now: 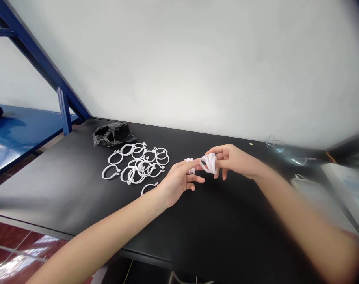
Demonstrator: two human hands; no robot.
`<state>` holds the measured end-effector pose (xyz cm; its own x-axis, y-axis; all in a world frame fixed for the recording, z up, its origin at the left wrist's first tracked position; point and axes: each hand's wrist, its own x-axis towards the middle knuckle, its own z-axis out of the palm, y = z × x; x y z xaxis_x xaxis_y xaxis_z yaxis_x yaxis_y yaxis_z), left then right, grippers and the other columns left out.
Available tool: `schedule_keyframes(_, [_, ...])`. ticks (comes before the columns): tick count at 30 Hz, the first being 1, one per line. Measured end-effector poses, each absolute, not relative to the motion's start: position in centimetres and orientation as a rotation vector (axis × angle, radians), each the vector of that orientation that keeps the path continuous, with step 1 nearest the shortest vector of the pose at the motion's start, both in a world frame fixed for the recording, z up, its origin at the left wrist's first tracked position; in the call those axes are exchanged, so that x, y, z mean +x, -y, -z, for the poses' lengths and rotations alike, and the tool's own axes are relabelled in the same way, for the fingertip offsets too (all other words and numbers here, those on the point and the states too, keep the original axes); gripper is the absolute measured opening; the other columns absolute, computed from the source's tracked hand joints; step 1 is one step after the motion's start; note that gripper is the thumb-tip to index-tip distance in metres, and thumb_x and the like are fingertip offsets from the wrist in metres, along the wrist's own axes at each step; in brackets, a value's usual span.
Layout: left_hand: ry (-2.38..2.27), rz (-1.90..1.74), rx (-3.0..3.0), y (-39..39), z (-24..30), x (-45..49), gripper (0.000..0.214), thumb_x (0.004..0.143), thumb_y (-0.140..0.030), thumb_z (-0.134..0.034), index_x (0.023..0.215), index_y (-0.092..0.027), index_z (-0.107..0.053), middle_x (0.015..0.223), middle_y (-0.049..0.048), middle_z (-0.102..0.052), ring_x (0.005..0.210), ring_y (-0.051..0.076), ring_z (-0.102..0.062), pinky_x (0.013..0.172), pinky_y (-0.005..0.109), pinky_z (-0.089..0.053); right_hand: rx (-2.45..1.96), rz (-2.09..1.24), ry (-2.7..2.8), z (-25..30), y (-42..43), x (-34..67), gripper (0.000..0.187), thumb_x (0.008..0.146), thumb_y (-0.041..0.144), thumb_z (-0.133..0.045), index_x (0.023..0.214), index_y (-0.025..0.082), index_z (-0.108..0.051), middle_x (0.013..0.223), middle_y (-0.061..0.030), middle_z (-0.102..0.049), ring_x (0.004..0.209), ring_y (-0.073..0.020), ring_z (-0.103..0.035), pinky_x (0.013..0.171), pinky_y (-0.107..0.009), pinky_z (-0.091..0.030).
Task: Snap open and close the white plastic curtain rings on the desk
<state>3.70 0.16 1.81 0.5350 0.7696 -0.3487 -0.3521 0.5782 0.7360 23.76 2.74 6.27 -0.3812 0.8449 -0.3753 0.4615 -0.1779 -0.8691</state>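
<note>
My left hand (178, 182) is closed at thumb and index finger on white plastic rings, its lower fingers loosely bent. In my right hand (226, 157) is a bunch of white plastic rings (210, 163), gripped between thumb and fingers. The two hands nearly meet above the black table, and the left fingertips reach the edge of the right hand's bunch. To the left lies a loose pile of similar open rings (137, 170) with small knobbed ends. One more ring (146, 187) is partly hidden behind my left forearm.
A crumpled black plastic bag (112, 134) lies behind the pile on the black table (64, 169). White wall rises behind. A blue metal frame (46, 59) stands at left. At right are a clear plastic item (288, 152) and a white box-like object (347, 185), both blurred.
</note>
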Motion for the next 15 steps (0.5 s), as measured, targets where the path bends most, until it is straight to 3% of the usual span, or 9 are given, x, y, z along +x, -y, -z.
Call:
schedule_keyframes(6, [-0.719,-0.681,0.714,-0.1,-2.0,3.7,0.034,0.082,-0.045,-0.071,0.097,-0.015,-0.071,0.089,0.0051,-0.067,0.070,0.010,-0.068,0.046,0.013,-0.040,-1.484,-1.690,1.752,-5.7,-2.5,23.2,0.043,0.083,0.040,-0.067,0.117,0.014,-0.060,0.077,-0.0081,-0.075,0.057,-0.0158,-0.070,0.041,-0.018,-0.050])
schedule_keyframes(10, [-0.721,-0.702,0.699,0.0,-2.0,3.7,0.031,0.082,-0.040,-0.073,0.099,-0.015,-0.071,0.096,0.0068,-0.070,0.068,0.008,-0.067,0.046,0.012,-0.040,-1.516,-1.774,1.791,-6.1,-2.3,23.2,0.045,0.089,0.054,-0.058,0.111,0.015,-0.061,0.078,-0.0090,-0.074,0.061,-0.0185,-0.073,0.042,-0.019,-0.052])
schedule_keyframes(15, [-0.741,-0.709,0.721,0.0,-1.6,3.8,0.030,0.076,-0.034,-0.079,0.099,-0.017,-0.072,0.114,0.0078,-0.068,0.070,0.007,-0.066,0.046,0.012,-0.041,-1.574,-1.863,1.808,-6.9,-2.1,23.2,0.041,0.092,0.056,-0.050,0.098,0.016,-0.059,0.081,-0.0122,-0.076,0.065,-0.0205,-0.074,0.044,-0.020,-0.052])
